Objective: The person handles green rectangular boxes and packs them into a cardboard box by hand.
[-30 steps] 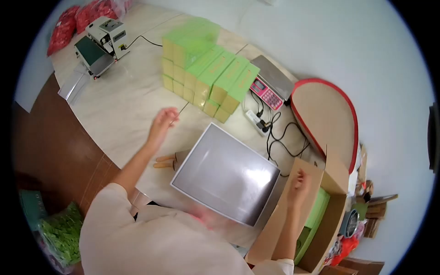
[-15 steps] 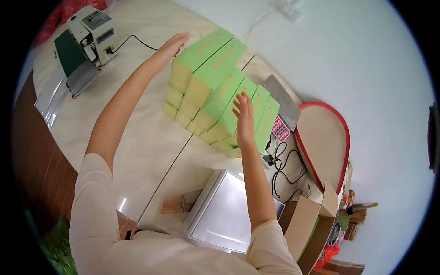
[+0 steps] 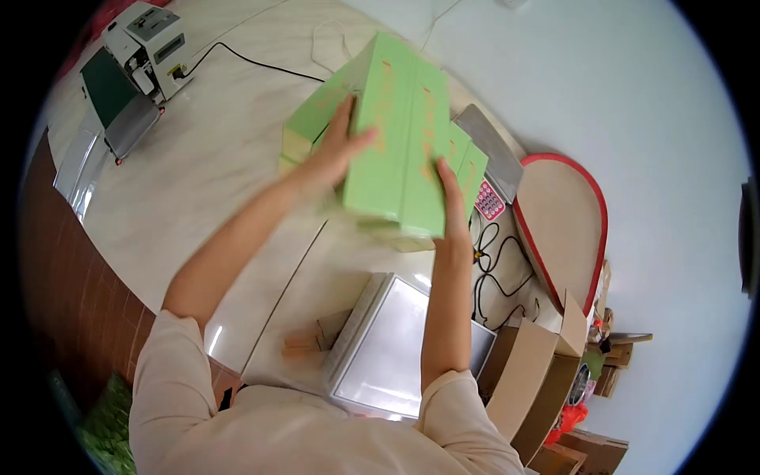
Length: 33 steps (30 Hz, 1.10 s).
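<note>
Two long green boxes (image 3: 400, 142) side by side are gripped between my hands, tilted above the other stacked green boxes (image 3: 313, 119). My left hand (image 3: 336, 150) presses their left side, thumb on top. Along the right side lies my right hand (image 3: 452, 198). Green boxes also show to the right of the held pair. Below them, a shallow box with a shiny silver-grey top (image 3: 384, 348) lies near my body, partly covered by my right forearm.
A white machine with a green belt (image 3: 131, 79) stands at the upper left, its black cable crossing the table. On the right are a scale (image 3: 491, 150), tangled black cables, a red-edged tan board (image 3: 562, 226) and an open cardboard box (image 3: 526, 380).
Both hands have closed on two green boxes, which are now raised and turned over the stack. My left hand has come down and right from the stack's far left corner.
</note>
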Available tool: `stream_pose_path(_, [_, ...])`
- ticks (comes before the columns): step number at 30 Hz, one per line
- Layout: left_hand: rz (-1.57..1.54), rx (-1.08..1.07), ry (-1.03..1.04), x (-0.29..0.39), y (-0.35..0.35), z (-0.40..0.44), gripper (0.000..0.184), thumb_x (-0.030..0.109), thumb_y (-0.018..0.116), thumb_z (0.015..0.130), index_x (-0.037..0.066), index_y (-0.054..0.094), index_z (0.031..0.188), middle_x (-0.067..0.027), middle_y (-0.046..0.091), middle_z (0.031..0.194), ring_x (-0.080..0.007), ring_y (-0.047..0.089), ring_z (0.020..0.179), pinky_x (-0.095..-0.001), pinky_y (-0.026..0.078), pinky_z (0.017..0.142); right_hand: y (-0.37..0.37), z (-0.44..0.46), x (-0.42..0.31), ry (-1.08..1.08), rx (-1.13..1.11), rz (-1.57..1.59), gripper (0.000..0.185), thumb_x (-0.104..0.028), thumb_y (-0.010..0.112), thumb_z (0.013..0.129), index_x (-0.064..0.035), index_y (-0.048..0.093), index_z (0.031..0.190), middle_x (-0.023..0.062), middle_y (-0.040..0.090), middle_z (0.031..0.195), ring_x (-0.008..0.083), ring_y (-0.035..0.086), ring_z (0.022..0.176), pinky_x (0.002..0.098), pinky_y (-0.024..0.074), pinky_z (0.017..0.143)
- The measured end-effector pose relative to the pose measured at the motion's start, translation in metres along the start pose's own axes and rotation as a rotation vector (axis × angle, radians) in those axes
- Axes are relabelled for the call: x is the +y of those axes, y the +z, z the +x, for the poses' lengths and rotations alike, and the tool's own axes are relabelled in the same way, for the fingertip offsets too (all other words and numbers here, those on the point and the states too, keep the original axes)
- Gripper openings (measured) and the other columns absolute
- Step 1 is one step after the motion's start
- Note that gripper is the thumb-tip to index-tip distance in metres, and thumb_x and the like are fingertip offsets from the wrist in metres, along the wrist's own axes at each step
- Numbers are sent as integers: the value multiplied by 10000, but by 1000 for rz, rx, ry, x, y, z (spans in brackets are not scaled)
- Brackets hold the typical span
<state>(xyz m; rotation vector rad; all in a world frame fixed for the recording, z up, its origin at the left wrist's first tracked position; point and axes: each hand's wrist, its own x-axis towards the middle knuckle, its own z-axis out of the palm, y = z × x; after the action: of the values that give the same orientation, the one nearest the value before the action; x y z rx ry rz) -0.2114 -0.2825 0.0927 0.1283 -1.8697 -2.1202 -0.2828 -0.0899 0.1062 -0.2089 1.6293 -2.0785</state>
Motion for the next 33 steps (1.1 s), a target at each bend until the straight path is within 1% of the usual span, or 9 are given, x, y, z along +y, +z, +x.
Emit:
stream_pose_path(3, [53, -7, 96, 5, 64, -98, 1092, 517, 572, 845, -56, -170, 1405, -238, -169, 1494, -332, -150, 1394, -450, -18, 1127, -42, -76, -27, 137, -5, -27, 769, -343, 640, 833, -13, 285, 1430, 124, 370, 1422, 220, 372, 1284, 321, 302, 1045])
stream_pose_path(5, [117, -46, 107, 2, 110, -166, 1112, 486, 550, 868, -50, -298, 1347, -257, -274, 1450, -364, -230, 1365, -471, -42, 1116, -82, -117, -37, 170, -247, -95, 879, -334, 677, 783, -27, 208, 1461, 132, 277, 1480, 241, 260, 1360, 335, 200, 1098])
stream_pose_path(8, [125, -127, 67, -9, 170, -256, 1120, 459, 544, 878, -37, -363, 1308, -265, -333, 1416, -365, -254, 1354, -467, -47, 1112, -144, -171, -39, 302, -405, -347, 918, -350, 687, 753, -46, 197, 1468, 124, 239, 1502, 250, 181, 1397, 355, 134, 1120])
stream_pose_path(11, [-23, -143, -99, -25, 224, -321, 1124, 433, 555, 880, -17, -387, 1297, -253, -345, 1411, -357, -217, 1366, -468, -37, 1113, -163, -225, -45, 377, -475, -433, 973, -338, 700, 713, -30, 172, 1469, 141, 269, 1484, 253, 226, 1375, 363, 179, 1108])
stream_pose_path(12, [-51, -152, -127, -36, 238, -338, 1123, 416, 561, 881, -12, -391, 1297, -251, -333, 1415, -355, -199, 1369, -468, -31, 1113, -182, -239, -37, 417, -497, -434, 912, -334, 677, 746, -56, 198, 1470, 123, 203, 1520, 255, 140, 1412, 380, 98, 1129])
stream_pose_path(18, [54, -229, -114, -64, 310, -413, 1106, 251, 601, 861, -10, -375, 1312, -258, -247, 1441, -350, -98, 1385, -448, 3, 1118, -257, -290, -12, 542, -591, -338, 838, -260, 649, 768, -107, 223, 1473, 107, 278, 1492, 233, 227, 1382, 366, 171, 1119])
stream_pose_path(26, [-177, -73, -393, -85, 353, -450, 954, 155, 573, 876, -31, -205, 1397, -227, -66, 1482, -322, 20, 1389, -420, 70, 1120, -300, -287, 26, 574, -780, -264, 769, -211, 629, 790, -93, 268, 1458, 89, 370, 1443, 199, 352, 1309, 325, 269, 1079])
stream_pose_path(29, [-119, 0, -535, -88, 349, -445, 911, 188, 570, 888, -22, -137, 1423, -201, 1, 1489, -305, 53, 1387, -411, 88, 1123, -303, -285, 31, 440, -810, -394, 692, -233, 612, 842, -75, 305, 1441, 91, 380, 1436, 190, 356, 1303, 329, 272, 1078])
stream_pose_path(33, [268, 184, -634, -81, 302, -433, 826, 362, 500, 920, 21, -25, 1459, -213, 54, 1508, -322, 53, 1406, -401, 93, 1132, -320, -300, 10, 141, -461, -407, 554, -243, 534, 904, -63, 371, 1402, 115, 474, 1356, 213, 406, 1271, 340, 306, 1058])
